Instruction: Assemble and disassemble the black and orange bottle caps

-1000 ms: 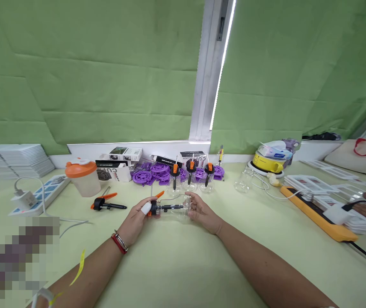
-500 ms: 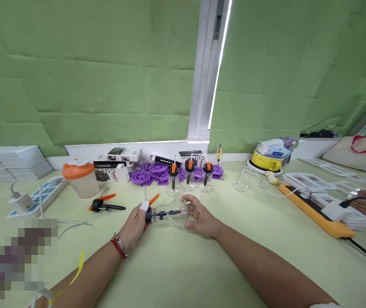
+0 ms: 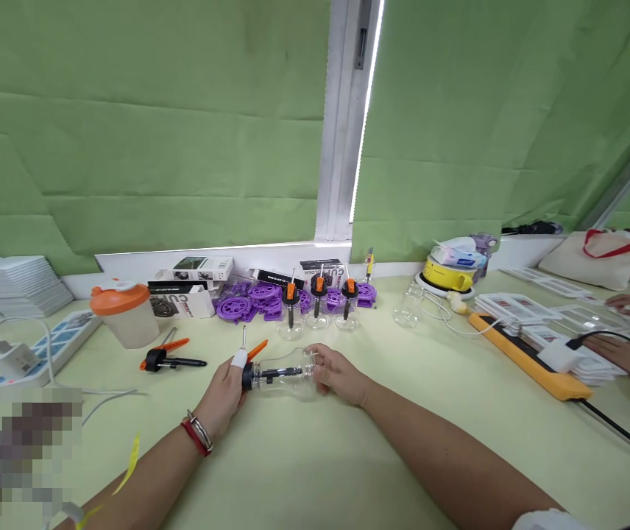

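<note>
Bright even daylight, glaring window slit (image 3: 360, 132), soft shadows, wide-angle edge distortion

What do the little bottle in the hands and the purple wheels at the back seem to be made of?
Bottle: clear glass or hard plastic; the table shows through it and it glints. Its cap looks like black plastic with an orange lever. Purple wheels: matte moulded plastic, evenly coloured, with spokes.

A small assembly workroom is showing here: a long pale-green table (image 3: 315, 456) is running under green-curtained windows (image 3: 182, 125), purple plastic parts (image 3: 249, 300) and boxes (image 3: 199, 269) are piling up at the far edge, finished bottles (image 3: 318, 313) are standing in a row, power strips (image 3: 44, 353) are lying left and right, and white trays (image 3: 11, 283) are stacking far left.
</note>
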Action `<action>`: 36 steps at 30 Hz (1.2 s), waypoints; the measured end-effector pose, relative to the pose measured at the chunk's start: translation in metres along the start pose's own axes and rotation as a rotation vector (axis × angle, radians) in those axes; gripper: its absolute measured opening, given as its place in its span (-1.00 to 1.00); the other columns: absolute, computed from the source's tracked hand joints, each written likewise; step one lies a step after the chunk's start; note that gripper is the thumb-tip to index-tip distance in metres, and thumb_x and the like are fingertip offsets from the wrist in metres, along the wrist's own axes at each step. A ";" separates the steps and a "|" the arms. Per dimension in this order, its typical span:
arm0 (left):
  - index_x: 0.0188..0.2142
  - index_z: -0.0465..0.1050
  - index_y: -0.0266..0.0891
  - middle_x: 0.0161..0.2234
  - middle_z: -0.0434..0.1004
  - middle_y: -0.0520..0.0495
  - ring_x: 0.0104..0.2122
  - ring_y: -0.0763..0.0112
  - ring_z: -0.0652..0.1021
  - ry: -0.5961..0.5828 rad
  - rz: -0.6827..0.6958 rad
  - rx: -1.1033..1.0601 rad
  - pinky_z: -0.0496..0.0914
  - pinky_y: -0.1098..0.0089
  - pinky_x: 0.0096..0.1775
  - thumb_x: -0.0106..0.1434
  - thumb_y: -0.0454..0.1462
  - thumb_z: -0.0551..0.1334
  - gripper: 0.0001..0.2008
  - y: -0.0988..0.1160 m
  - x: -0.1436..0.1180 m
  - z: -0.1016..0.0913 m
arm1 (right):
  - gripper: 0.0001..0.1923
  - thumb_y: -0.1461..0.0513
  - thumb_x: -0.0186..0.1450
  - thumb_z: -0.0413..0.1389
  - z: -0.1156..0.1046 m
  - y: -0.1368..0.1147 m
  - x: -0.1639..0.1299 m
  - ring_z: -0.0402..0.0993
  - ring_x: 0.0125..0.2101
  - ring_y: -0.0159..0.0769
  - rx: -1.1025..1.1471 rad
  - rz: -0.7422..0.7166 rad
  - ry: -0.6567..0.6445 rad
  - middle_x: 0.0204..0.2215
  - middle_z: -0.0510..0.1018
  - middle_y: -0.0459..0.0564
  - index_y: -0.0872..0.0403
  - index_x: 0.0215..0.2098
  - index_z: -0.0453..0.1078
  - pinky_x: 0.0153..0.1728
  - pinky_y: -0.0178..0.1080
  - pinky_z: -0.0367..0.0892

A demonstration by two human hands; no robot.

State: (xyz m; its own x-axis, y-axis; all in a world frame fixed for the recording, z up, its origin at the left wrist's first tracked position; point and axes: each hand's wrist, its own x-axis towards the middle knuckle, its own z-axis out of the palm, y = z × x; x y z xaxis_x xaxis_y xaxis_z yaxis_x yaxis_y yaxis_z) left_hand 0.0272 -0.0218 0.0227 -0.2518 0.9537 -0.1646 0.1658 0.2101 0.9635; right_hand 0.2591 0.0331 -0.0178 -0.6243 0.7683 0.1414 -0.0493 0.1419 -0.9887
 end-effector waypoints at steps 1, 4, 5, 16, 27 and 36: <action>-0.30 0.39 -0.26 -0.68 0.12 0.17 -0.69 0.54 0.16 0.000 -0.017 -0.003 0.03 0.51 -0.64 0.12 0.16 0.05 -0.48 0.000 -0.001 0.000 | -0.39 -0.18 0.16 0.08 0.000 -0.001 0.000 0.19 -0.65 -0.51 -0.015 0.006 0.008 -0.50 0.31 -0.17 0.08 -0.07 0.18 -0.59 -0.36 0.14; -0.33 0.40 -0.26 -0.70 0.12 0.18 -0.70 0.54 0.15 -0.013 -0.040 -0.034 0.02 0.51 -0.65 0.11 0.14 0.07 -0.50 0.001 -0.001 0.001 | -0.44 -0.19 0.22 -0.02 0.002 -0.005 -0.001 0.14 -0.68 -0.49 -0.107 0.012 0.038 -0.66 0.29 -0.20 0.13 -0.18 0.27 -0.58 -0.35 0.09; -0.35 0.40 -0.26 -0.71 0.12 0.17 -0.71 0.55 0.15 -0.023 -0.031 -0.037 0.01 0.51 -0.65 0.11 0.13 0.07 -0.51 0.001 -0.001 0.000 | -0.45 -0.19 0.24 -0.05 0.002 -0.006 -0.001 0.14 -0.67 -0.47 -0.144 0.012 0.050 -0.68 0.29 -0.19 0.14 -0.22 0.29 -0.57 -0.35 0.08; -0.51 0.20 -0.18 -0.75 0.06 0.20 -0.77 0.57 0.09 -0.055 -0.015 -0.105 -0.05 0.53 -0.73 0.17 0.02 0.06 -0.66 0.002 0.005 0.001 | -0.14 0.07 0.09 0.29 0.006 -0.013 -0.007 0.22 -0.06 -0.24 -0.056 -0.161 0.002 0.13 0.12 0.09 -0.12 0.26 -0.01 -0.19 -0.23 0.29; -0.51 0.11 -0.15 -0.72 0.06 0.21 -0.76 0.59 0.09 -0.010 0.001 -0.098 -0.03 0.54 -0.72 0.24 0.01 -0.02 -0.66 0.002 0.001 0.003 | -0.43 -0.12 0.31 -0.12 0.011 -0.010 0.001 0.19 -0.66 -0.45 -0.203 0.063 0.106 -0.64 0.27 -0.20 0.14 0.00 0.30 -0.52 -0.30 0.17; -0.51 0.12 -0.15 -0.75 0.06 0.21 -0.78 0.58 0.08 -0.019 -0.024 -0.156 -0.06 0.53 -0.74 0.22 0.05 -0.03 -0.63 -0.001 0.007 0.001 | -0.17 -0.06 0.15 0.18 0.008 -0.013 -0.006 0.26 -0.28 -0.37 -0.071 -0.074 0.062 0.12 0.08 0.08 -0.15 0.28 -0.07 -0.45 -0.34 0.25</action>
State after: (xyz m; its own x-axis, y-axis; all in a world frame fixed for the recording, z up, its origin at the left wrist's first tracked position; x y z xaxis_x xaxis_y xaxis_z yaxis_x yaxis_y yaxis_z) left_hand 0.0265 -0.0150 0.0202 -0.2355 0.9530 -0.1908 0.0094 0.1986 0.9800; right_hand 0.2572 0.0213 -0.0058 -0.5713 0.7909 0.2192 -0.0370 0.2420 -0.9696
